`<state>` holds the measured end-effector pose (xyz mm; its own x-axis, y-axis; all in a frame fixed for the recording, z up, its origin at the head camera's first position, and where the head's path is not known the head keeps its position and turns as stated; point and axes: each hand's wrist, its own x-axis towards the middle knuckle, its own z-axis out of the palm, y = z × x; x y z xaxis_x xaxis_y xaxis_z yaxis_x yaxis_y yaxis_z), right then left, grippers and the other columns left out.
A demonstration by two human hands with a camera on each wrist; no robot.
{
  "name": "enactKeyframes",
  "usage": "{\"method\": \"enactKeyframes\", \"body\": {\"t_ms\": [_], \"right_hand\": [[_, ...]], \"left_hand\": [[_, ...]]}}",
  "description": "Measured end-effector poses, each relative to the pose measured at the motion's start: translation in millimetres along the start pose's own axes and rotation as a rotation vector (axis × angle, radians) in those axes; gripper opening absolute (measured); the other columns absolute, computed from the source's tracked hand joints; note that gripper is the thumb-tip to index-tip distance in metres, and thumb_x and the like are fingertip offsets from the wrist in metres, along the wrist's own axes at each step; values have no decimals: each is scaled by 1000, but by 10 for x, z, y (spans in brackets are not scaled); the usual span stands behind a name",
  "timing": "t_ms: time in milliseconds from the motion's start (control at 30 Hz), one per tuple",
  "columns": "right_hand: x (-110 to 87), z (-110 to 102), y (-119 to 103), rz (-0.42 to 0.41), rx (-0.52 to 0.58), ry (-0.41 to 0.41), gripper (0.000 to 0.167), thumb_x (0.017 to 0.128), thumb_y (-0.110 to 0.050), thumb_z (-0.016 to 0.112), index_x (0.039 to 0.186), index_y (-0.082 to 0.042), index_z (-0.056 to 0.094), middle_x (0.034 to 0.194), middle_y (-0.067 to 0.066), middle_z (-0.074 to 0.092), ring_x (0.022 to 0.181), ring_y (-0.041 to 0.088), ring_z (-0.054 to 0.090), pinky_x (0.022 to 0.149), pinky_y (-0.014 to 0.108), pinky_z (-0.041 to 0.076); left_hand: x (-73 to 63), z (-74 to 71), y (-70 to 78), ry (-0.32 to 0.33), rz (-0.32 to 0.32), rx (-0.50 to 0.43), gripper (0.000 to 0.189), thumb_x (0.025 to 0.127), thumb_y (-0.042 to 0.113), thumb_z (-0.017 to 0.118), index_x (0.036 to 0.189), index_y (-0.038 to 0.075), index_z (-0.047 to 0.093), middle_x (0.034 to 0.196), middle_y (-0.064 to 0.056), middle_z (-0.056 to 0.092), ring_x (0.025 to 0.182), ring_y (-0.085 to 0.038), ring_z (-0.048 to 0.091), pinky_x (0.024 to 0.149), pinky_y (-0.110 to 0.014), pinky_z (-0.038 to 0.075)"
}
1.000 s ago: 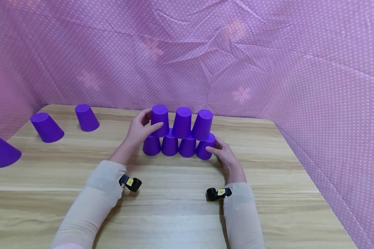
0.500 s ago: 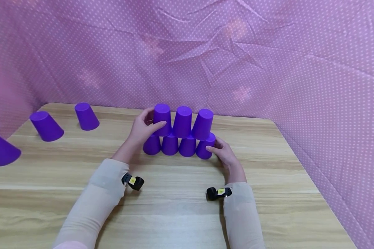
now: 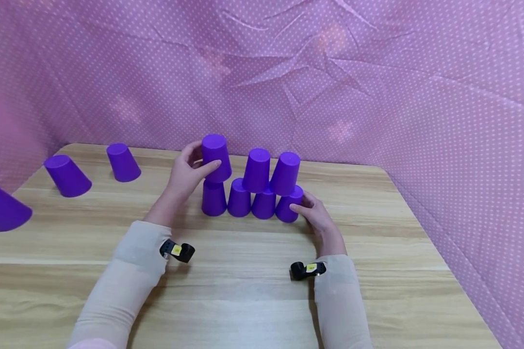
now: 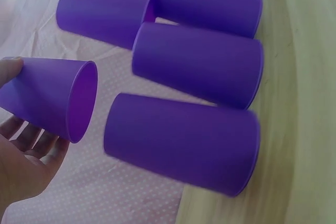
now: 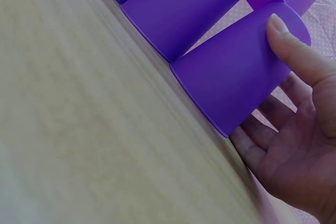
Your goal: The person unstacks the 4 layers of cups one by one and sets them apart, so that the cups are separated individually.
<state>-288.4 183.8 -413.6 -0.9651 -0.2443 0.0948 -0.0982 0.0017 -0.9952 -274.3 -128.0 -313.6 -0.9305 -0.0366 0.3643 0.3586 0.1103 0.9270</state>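
Note:
In the head view my left hand (image 3: 185,172) grips an upside-down purple cup (image 3: 216,157), thumb on its near side. The left wrist view shows this raised cup (image 4: 39,93) apart from the leftmost bottom cup (image 4: 181,142). A row of several upside-down purple cups stands on the table. Two more, a middle upper cup (image 3: 256,170) and a right upper cup (image 3: 285,173), rest on that row. My right hand (image 3: 316,213) holds the rightmost bottom cup (image 3: 288,206); in the right wrist view its thumb lies on the cup's side (image 5: 231,64), the other fingers behind.
Three single upside-down purple cups stand at the left: a rear cup (image 3: 123,163), a middle cup (image 3: 67,177) and a front cup (image 3: 4,208) cut by the frame's edge. A pink dotted cloth (image 3: 262,72) hangs behind the wooden table (image 3: 244,300).
My left hand first shifts its cup slightly right on the upper row, then lifts it up and to the left, off that row. The right hand stays on its cup.

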Motion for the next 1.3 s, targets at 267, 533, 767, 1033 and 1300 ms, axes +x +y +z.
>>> {"method": "enactKeyframes", "body": {"t_ms": [267,533,767,1033,1300], "right_hand": [[5,44,-112,111,-7,35,57,78,-4,62,129,-5,38,120,17,46,109,22,43,95,31,30],[28,19,-88,101,-12,45,55,77,-5,63,127,-5,41,118,17,47,108,23,43,95,32,30],[25,21,-88,113,-15,47,55,77,-6,64,128,-7,41,118,16,47,108,23,43,95,33,30],[22,28,-92,106,-26,53,55,77,-6,63,128,-6,41,118,16,47,108,23,43,95,33,30],[38,53,-75,82,-22,50,54,77,-3,62,127,-2,40,117,18,48,106,23,44,94,33,31]], "left_hand": [[91,-282,-51,116,-8,-10,56,74,11,68,123,0,42,111,-15,48,101,-21,46,89,-33,38],[209,-503,-203,253,-80,-42,56,73,9,68,121,-1,41,101,-3,50,95,-16,47,87,-28,38],[326,-570,-335,313,-94,59,57,74,11,68,122,-2,39,113,-16,47,101,-21,45,89,-27,38],[507,-592,-518,351,-127,150,58,74,16,67,123,-2,40,117,-18,46,104,-23,44,90,-27,37],[612,-592,-686,383,-150,194,58,74,16,68,122,-2,40,118,-19,46,106,-26,44,91,-28,36]]}}
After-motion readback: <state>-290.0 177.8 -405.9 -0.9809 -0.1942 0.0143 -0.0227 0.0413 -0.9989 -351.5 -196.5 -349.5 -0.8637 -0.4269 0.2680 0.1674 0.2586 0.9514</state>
